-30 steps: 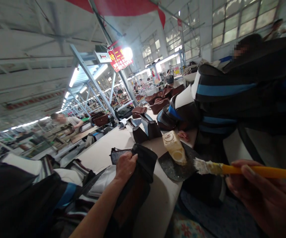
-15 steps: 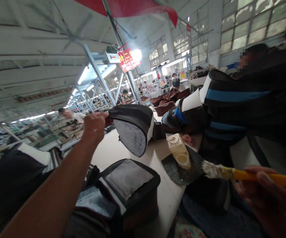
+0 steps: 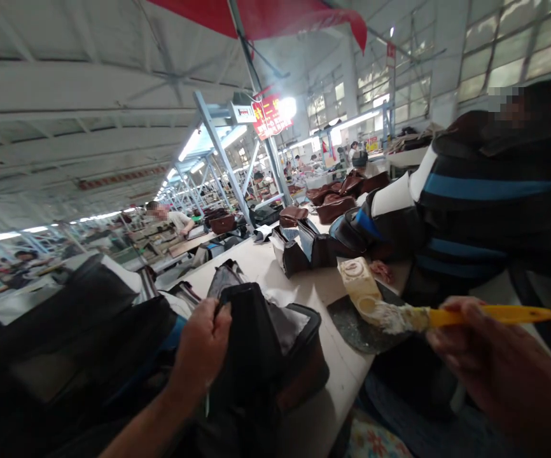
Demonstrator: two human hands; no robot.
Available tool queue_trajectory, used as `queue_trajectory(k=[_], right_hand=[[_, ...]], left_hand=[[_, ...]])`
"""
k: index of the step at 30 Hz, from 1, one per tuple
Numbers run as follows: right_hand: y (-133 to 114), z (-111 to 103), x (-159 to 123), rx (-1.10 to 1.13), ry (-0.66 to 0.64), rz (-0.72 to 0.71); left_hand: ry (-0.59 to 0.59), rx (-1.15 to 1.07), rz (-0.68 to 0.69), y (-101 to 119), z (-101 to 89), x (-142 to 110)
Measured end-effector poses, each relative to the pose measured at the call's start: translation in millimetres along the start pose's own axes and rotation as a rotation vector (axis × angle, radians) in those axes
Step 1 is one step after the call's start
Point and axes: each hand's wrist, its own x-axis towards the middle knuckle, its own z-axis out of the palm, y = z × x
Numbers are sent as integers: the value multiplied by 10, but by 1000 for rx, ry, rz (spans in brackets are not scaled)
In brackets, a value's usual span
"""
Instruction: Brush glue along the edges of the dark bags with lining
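Observation:
My left hand (image 3: 202,340) grips a black leather flap (image 3: 249,337) folded down over an open black bag (image 3: 299,343) with a brown leather side. The bag rests on a pale worktable (image 3: 299,286). My right hand (image 3: 485,356) holds a yellow-handled brush (image 3: 476,317). Its white, glue-caked bristles (image 3: 390,317) touch the rim of a cream-coloured glue tub (image 3: 359,283). That tub stands on a dark, smeared board (image 3: 352,331). A small reddish scrap (image 3: 380,270) lies just beyond it.
A co-worker in a black-and-blue striped top (image 3: 490,191) stands beyond the table on the right. Several black bags (image 3: 304,251) stand further along, with brown bags (image 3: 335,208) behind them. A dark stack of bags (image 3: 79,318) fills the lower left.
My left hand has come down from its raised position, bringing the black flap over the open bag. The brush has moved left, and its bristles now reach the glue tub.

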Motion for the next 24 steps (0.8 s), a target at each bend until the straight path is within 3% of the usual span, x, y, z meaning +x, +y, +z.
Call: queue_trajectory(k=[2, 5, 11, 15, 20, 24], right_hand=[[-22, 268, 7, 37, -54, 31], [-74, 657, 87, 68, -197, 21], [-248, 1523, 336, -42, -615, -308], [-240, 1999, 349, -167, -841, -500], [-87, 2246, 350, -333, -1048, -666], [-116, 2207, 450, -586, -1023, -808]], left_hand=[[14, -84, -106, -54, 112, -179], [-40, -244, -138, -48, 128, -280], [-97, -538, -31, 44, 134, -341], [-128, -698, -81, 72, 159, -388], [-105, -748, -118, 95, 112, -422], [-85, -713, -92, 62, 86, -420]])
